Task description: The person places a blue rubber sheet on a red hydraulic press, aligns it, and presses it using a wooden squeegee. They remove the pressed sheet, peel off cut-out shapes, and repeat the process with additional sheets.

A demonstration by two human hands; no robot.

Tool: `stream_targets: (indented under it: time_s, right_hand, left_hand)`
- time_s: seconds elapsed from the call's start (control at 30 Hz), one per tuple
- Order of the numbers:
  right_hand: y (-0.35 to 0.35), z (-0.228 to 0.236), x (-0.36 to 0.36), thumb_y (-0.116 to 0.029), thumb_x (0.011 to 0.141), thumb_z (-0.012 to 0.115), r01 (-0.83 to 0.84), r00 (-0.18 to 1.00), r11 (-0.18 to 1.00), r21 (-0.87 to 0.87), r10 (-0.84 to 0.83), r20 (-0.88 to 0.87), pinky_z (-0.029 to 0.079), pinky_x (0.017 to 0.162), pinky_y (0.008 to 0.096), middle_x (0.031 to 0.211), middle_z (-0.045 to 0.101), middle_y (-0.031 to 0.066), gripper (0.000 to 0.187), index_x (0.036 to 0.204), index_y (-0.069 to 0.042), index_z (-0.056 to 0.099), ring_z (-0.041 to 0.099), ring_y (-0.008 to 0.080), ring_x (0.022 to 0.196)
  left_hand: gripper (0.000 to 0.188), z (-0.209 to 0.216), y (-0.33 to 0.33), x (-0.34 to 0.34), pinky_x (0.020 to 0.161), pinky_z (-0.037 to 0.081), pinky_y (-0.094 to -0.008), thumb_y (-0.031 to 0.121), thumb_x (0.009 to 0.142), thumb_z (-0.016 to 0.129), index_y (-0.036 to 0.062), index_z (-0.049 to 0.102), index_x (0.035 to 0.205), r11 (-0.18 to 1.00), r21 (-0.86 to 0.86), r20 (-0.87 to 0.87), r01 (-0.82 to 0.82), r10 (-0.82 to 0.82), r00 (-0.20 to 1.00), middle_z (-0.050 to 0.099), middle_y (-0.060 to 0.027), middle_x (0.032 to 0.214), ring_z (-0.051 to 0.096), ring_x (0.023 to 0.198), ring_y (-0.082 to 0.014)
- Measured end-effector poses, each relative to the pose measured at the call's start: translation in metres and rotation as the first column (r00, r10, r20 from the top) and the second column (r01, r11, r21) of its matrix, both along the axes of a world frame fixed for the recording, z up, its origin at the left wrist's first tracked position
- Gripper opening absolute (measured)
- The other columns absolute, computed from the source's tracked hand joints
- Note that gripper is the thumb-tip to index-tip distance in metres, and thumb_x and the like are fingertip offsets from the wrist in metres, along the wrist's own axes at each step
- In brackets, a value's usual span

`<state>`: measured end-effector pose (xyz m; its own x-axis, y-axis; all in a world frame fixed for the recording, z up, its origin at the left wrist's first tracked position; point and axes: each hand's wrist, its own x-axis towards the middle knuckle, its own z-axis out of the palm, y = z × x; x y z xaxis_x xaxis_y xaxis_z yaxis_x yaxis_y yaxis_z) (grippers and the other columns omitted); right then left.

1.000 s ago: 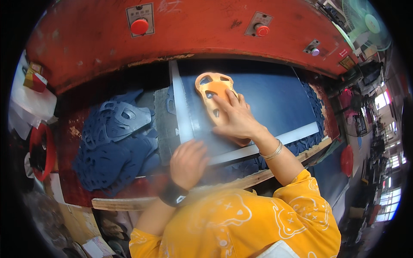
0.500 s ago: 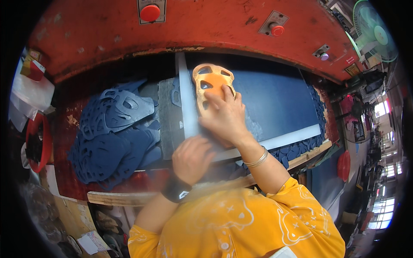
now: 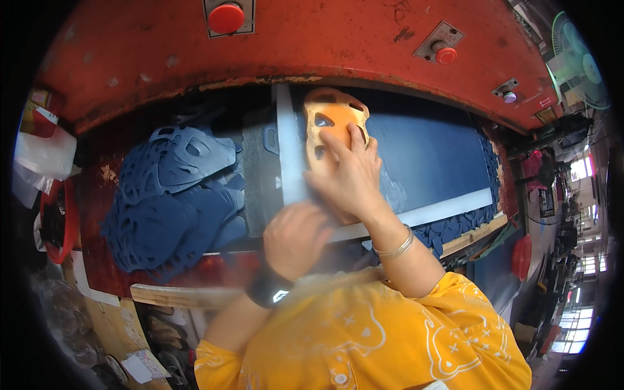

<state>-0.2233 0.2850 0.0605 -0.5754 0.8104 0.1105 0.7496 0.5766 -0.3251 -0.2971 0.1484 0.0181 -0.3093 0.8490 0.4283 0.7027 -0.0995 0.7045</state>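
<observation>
Under the right hand [image 3: 351, 174], which rests on it loosely spread, the orange die [image 3: 337, 117] lies on the blue sheet [image 3: 432, 156], far end uncovered. Near it, the left hand [image 3: 296, 239] is blurred, its grip unclear.

A red machine front [image 3: 338, 39] is spanning the top of the view, its paint flaking along the lower edge. A round red button [image 3: 226, 18] is jutting from its left part, a second red button [image 3: 445, 54] from its right, and a pale purple knob [image 3: 509, 97] is sitting beyond. A green fan [image 3: 588, 68] is showing at the upper right. Leftward, a translucent plastic bag [image 3: 47, 156] is lying below a red-and-yellow box [image 3: 40, 110], above a red basket [image 3: 69, 221]. Bright windows [image 3: 575, 330] are glowing along the right rim; white paper [image 3: 138, 367] is lying lower left.
</observation>
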Motion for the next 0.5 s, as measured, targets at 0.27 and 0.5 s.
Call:
stream_targets:
  time_s: [0.27, 0.5]
  right_hand:
    - [0.137, 0.006, 0.074, -0.027, 0.082, 0.072, 0.069, 0.863, 0.960, 0.270, 0.079, -0.499, 0.027, 0.111, 0.0448, 0.142, 0.039, 0.0260, 0.059, 0.134, -0.007, 0.051, 0.033, 0.0382, 0.136]
    - [0.302, 0.066, 0.167, -0.031, 0.093, 0.057, 0.670, 0.481, 0.641, 0.375, 0.010, -0.877, 0.024, 0.114, 0.0438, 0.142, 0.037, 0.0259, 0.064, 0.138, 0.009, 0.036, 0.033, 0.0363, 0.135]
  left_hand:
    - [0.012, -0.005, 0.009, 0.020, 0.077, 0.049, -0.0375, 0.007, 0.073, 0.073, 0.0047, 0.068, 0.084, 0.969, 0.130, 0.207, 0.209, -0.232, 0.950, 0.065, -0.0102, 0.089, 0.063, 0.088, -0.0298]
    - [0.007, -0.033, 0.052, 0.008, 0.068, 0.051, -0.0365, 0.006, 0.074, 0.072, 0.0031, 0.066, 0.077, 0.974, 0.133, -0.002, 0.184, -0.186, 0.983, 0.065, -0.0100, 0.078, 0.063, 0.075, -0.0290]
